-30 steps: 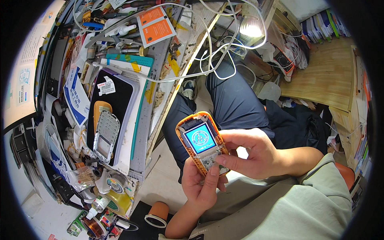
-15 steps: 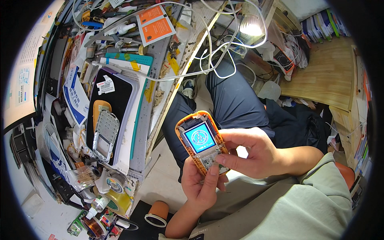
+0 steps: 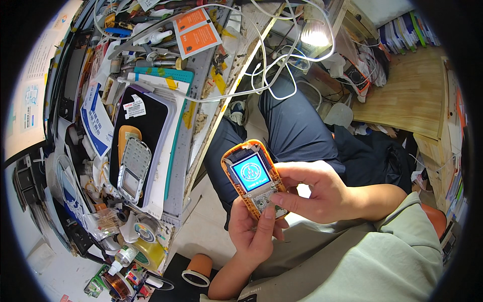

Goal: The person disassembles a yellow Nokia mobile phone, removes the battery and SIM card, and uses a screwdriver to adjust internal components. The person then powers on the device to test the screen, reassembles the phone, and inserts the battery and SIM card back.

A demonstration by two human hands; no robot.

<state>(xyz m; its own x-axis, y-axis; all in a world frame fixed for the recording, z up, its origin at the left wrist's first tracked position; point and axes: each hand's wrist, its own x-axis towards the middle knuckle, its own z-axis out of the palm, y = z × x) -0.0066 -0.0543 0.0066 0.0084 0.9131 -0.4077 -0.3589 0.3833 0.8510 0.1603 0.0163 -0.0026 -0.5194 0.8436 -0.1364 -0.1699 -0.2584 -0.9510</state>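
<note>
Over my lap I hold an opened mobile phone [image 3: 250, 173], tilted, in an orange shell. Its small screen glows blue with a round white emblem, and the bare keypad board shows below. My left hand [image 3: 251, 235] is closed round the lower end, thumb along the near edge. From the right side my right hand [image 3: 319, 195] grips it too, its thumb on the lower part of the board; the fingertips behind are hidden. On the bench at the left, a grey keypad frame [image 3: 135, 168] lies partly over an orange back cover [image 3: 126, 136].
Under those parts lies a dark flat panel with a purple rim [image 3: 163, 126]. Hand tools, orange packets [image 3: 197, 34], tape rolls [image 3: 149, 251] and a copper wire spool [image 3: 116, 286] crowd the bench. White cables [image 3: 261, 65] hang over its edge beside a lit lamp [image 3: 316, 34].
Both hands keep their grip on the phone, which has barely shifted. The blue screen stays lit with the same emblem.
</note>
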